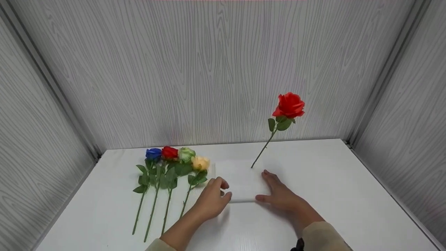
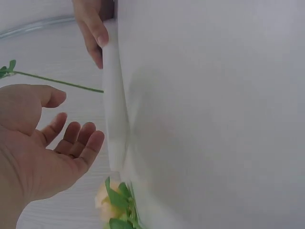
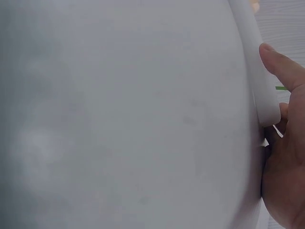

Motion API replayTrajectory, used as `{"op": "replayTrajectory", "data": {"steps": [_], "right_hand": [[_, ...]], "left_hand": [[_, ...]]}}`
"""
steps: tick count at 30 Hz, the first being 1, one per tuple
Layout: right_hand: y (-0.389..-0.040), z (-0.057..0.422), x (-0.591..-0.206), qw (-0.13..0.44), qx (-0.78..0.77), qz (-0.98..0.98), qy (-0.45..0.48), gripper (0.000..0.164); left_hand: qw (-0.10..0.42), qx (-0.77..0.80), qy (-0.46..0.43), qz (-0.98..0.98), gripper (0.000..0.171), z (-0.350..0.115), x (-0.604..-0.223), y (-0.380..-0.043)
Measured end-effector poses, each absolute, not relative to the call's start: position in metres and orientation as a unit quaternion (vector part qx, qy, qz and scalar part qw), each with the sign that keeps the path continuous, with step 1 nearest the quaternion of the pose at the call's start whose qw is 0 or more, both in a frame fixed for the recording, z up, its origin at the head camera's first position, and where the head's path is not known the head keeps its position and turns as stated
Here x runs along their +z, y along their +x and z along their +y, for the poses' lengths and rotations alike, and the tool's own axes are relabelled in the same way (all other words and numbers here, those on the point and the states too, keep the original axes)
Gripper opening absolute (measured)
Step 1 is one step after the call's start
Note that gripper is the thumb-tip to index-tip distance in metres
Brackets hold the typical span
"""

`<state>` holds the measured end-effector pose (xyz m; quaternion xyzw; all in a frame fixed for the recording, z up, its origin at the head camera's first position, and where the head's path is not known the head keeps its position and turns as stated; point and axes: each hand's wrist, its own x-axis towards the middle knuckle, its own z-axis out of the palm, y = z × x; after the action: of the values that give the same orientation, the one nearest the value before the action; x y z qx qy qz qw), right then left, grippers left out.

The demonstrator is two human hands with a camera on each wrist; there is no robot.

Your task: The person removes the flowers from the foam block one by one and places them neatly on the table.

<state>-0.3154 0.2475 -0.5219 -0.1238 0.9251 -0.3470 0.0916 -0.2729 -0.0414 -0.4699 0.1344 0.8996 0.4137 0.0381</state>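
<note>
A thin white block [image 1: 238, 181] lies on the table between the hands. An artificial red rose [image 1: 290, 105] stands up from it, its stem leaning right. My left hand [image 1: 213, 198] is by the block's front left corner; in the left wrist view its loosely bent fingers [image 2: 78, 143] hold nothing. At the opposite end, my right hand [image 1: 280, 195] touches the block, with the thumb at the front edge and the fingers stretched along the right side. The right wrist view shows that thumb [image 3: 281, 64] against the block's edge [image 3: 259, 76]; some fingers are partly hidden.
Left of the block, several artificial roses lie side by side: a blue rose [image 1: 154, 153], a second red rose [image 1: 170, 153], a pale green rose [image 1: 186, 154] and a yellow rose [image 1: 200, 163], stems toward the front. Grey wood-grain panels [image 1: 209, 69] enclose the white table [image 1: 334, 181].
</note>
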Motion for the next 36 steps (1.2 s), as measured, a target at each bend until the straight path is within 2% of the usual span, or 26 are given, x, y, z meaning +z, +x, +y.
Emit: {"op": "replayTrajectory", "data": {"steps": [8, 16, 26, 36], "right_hand": [[-0.314, 0.251, -0.522, 0.086, -0.336, 0.931, -0.114, 0.108], [-0.316, 0.252, -0.525, 0.088, -0.342, 0.928, -0.114, 0.108], [-0.317, 0.252, -0.528, 0.074, -0.354, 0.923, -0.13, 0.104], [-0.318, 0.249, -0.524, 0.077, -0.358, 0.92, -0.143, 0.103]], "left_hand": [[0.024, 0.422, 0.127, 0.897, 0.018, 0.016, -0.472, -0.304], [0.023, 0.491, 0.103, 0.864, 0.019, 0.051, -0.484, -0.331], [-0.023, 0.527, 0.023, 0.849, 0.028, 0.071, -0.503, -0.354], [-0.053, 0.508, 0.039, 0.859, 0.024, 0.074, -0.505, -0.376]]}}
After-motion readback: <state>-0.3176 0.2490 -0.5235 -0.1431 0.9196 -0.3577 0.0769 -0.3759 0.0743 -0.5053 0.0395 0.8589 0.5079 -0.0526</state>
